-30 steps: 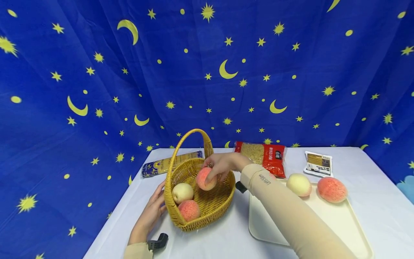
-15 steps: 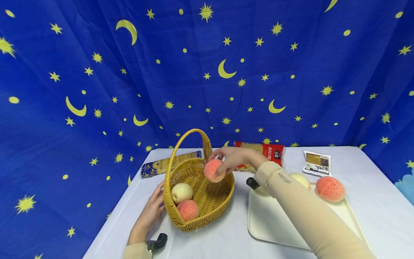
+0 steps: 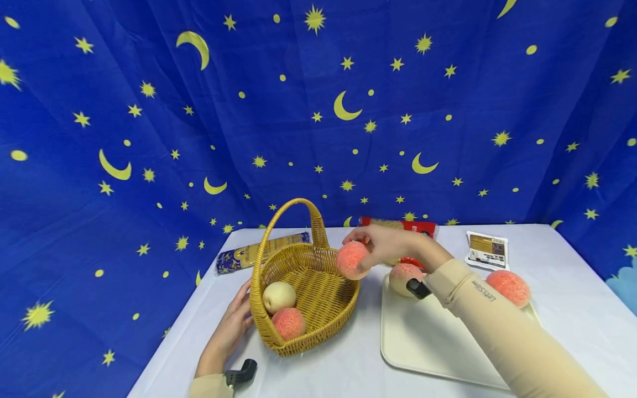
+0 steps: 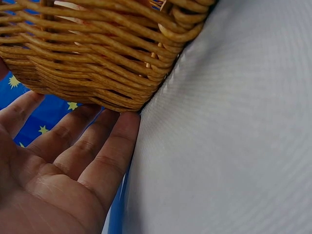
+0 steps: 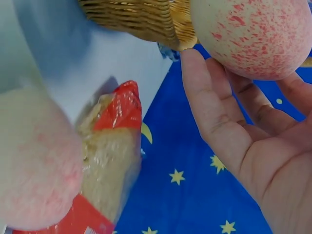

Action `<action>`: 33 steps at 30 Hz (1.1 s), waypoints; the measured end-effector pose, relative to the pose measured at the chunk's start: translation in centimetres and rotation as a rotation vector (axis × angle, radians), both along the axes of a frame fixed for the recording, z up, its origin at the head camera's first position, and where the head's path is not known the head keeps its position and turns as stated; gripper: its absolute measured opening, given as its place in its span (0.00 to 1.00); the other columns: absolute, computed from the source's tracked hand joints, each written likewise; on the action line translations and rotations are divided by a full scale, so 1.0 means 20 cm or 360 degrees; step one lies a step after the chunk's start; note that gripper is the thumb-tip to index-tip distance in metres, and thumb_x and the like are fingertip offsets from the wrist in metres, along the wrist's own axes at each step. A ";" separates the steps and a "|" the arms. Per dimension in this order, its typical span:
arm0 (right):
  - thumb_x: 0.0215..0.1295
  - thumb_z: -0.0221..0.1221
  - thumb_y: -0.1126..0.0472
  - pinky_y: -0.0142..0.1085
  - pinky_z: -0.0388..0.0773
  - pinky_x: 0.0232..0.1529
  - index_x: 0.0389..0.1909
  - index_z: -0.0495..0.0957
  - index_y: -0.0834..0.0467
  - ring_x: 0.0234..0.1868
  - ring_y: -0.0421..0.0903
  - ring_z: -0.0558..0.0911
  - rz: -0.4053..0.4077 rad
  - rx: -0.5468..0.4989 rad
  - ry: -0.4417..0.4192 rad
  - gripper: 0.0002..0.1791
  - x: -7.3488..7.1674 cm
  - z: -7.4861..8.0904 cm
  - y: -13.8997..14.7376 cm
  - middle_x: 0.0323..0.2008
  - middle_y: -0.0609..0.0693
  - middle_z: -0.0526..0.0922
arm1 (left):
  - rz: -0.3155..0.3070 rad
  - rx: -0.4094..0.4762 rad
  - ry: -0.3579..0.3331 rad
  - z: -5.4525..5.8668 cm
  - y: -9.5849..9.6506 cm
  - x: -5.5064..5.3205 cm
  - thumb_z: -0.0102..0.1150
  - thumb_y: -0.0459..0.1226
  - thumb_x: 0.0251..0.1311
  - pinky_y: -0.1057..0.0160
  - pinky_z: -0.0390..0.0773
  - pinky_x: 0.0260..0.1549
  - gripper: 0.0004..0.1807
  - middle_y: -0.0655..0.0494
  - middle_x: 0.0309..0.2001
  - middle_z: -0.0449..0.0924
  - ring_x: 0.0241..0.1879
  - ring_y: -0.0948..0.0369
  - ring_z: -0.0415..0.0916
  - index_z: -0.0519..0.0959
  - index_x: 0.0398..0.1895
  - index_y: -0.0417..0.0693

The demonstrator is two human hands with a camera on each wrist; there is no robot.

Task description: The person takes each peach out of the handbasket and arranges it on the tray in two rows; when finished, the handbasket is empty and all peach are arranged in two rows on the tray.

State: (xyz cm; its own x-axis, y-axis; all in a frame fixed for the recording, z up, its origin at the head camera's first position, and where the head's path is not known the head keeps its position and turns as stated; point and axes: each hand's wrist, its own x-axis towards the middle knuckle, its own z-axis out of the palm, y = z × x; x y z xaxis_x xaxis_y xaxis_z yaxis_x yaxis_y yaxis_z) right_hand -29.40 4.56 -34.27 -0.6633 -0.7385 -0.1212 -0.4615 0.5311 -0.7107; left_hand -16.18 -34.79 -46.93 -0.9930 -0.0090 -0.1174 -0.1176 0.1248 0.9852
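Observation:
In the head view my right hand grips a pinkish-red peach in the air at the right rim of a wicker basket. The right wrist view shows this peach's pale, pink-speckled side against the fingers. My left hand rests at the basket's left side. In the left wrist view its fairly straight fingers touch the lower basket wall. Inside the basket lie a pale yellow fruit and a red peach, side by side near the left end.
A cream tray stands on the right, bearing a pink peach and a red one; my right sleeve covers part of it. Behind lie a blue-and-yellow pasta pack, a red food bag and a small white packet.
My right hand has lifted the peach from inside the basket and carried it right, to the rim. The left hand and basket stay put. The sleeve now hides the tray's pale fruit.

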 end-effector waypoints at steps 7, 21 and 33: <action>0.52 0.75 0.57 0.40 0.84 0.51 0.68 0.77 0.55 0.53 0.49 0.82 -0.0015 -0.0033 0.0042 0.39 0.07 -0.02 0.12 0.62 0.52 0.83 | -0.0016 0.0018 0.0001 0.00 0.00 0.00 0.46 0.45 0.83 0.66 0.76 0.62 0.32 0.44 0.84 0.59 0.64 0.76 0.73 0.55 0.86 0.61; 0.49 0.77 0.59 0.41 0.82 0.49 0.65 0.79 0.58 0.49 0.47 0.81 -0.0069 -0.0062 0.0165 0.38 0.24 -0.09 0.33 0.56 0.52 0.84 | -0.0035 0.0037 0.0008 0.00 -0.01 0.00 0.46 0.45 0.84 0.71 0.77 0.61 0.33 0.44 0.86 0.53 0.62 0.83 0.71 0.53 0.87 0.60; 0.46 0.78 0.57 0.37 0.78 0.47 0.62 0.80 0.58 0.47 0.42 0.77 -0.0006 -0.0031 0.0273 0.38 0.37 -0.22 0.40 0.56 0.50 0.82 | -0.0032 0.0019 0.0026 0.00 0.00 0.00 0.46 0.46 0.83 0.68 0.76 0.63 0.34 0.45 0.86 0.54 0.75 0.66 0.64 0.53 0.88 0.59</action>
